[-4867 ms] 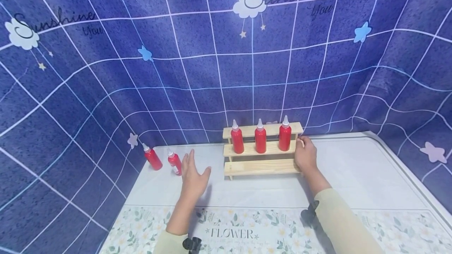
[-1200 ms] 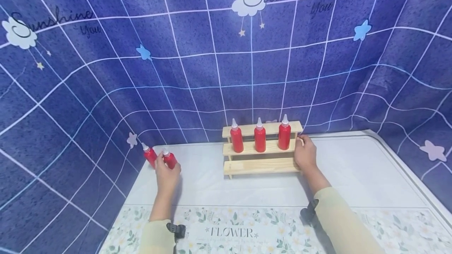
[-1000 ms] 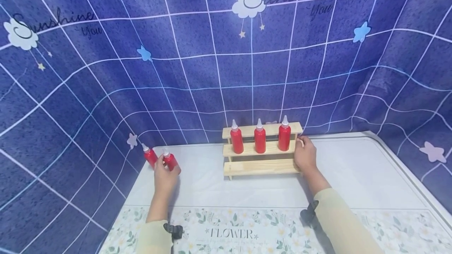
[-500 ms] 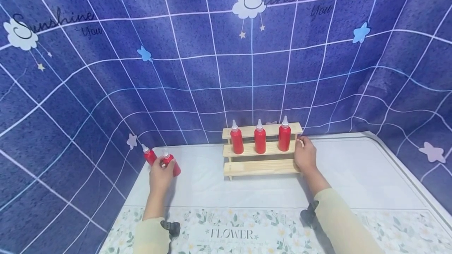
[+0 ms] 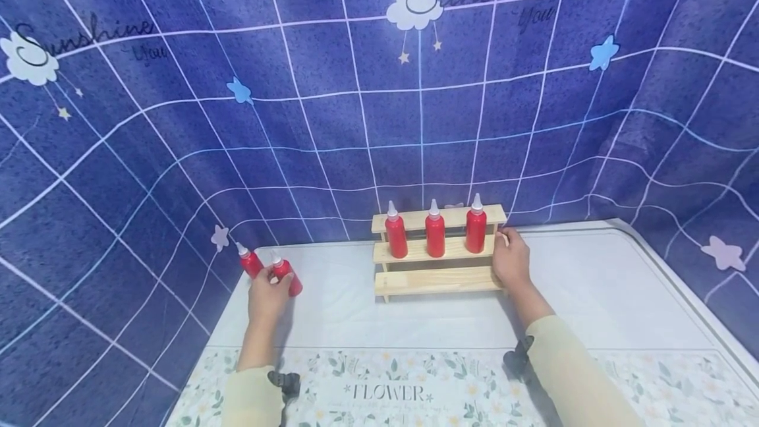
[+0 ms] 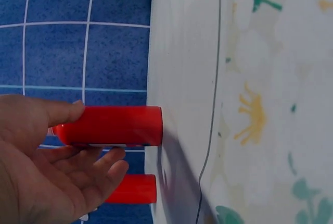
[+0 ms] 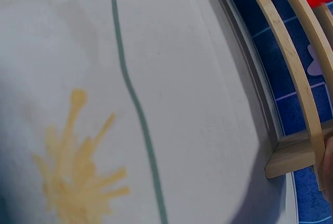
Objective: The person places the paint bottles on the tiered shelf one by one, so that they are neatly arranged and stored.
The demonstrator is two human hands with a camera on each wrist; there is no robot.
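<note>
My left hand (image 5: 267, 298) pinches a red squeeze bottle (image 5: 287, 274) with a white pointed cap, near the table's left side. In the left wrist view, the thumb (image 6: 65, 112) lies on one side of that bottle and the fingers on the other. A second red squeeze bottle (image 5: 251, 263) stands just left of it, partly behind the hand. On the middle step of a three-tier wooden rack (image 5: 439, 281) are three more upright red squeeze bottles (image 5: 435, 237). My right hand (image 5: 512, 259) grips the rack's right end; only a sliver of it shows in the right wrist view.
A white tabletop (image 5: 344, 321) lies under everything, with a flower-printed strip (image 5: 385, 391) along the near side. Blue grid-patterned cloth (image 5: 332, 117) hangs close behind the rack and down both sides. The rack's front step is at the near side.
The left hand, earlier spread right of the two left bottles, has moved left and now pinches the nearer one, its grip shifting slightly lower on screen. Right hand and rack stay put.
</note>
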